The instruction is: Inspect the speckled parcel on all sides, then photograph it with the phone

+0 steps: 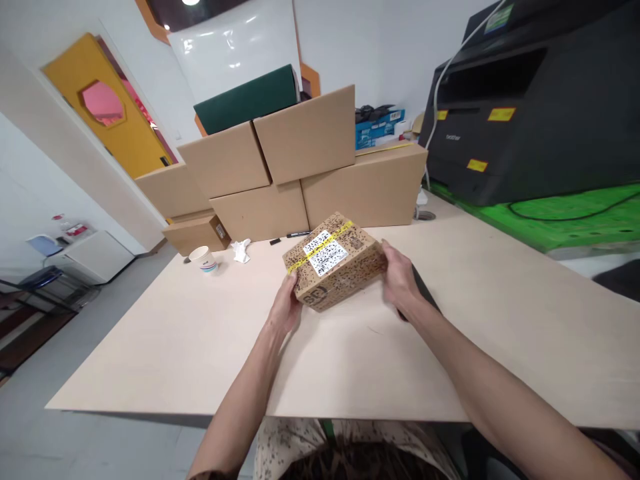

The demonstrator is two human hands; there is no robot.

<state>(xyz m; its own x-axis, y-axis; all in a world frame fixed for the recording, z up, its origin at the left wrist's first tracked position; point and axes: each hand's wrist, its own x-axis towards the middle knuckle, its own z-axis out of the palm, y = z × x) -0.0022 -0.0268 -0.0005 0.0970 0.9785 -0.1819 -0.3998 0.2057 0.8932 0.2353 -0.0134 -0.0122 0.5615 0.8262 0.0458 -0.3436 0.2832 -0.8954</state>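
Hands, left (286, 308) and right (397, 279), clasp parcel (334, 261) ends amid bare table (200, 347).

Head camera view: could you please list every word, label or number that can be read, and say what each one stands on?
"brother": on the front of the black printer.
White label on the small printed box, held between the left hand and right hand: too blurred to read.
Yellow stickers on the printer: too small.
Paper cup print: too small.
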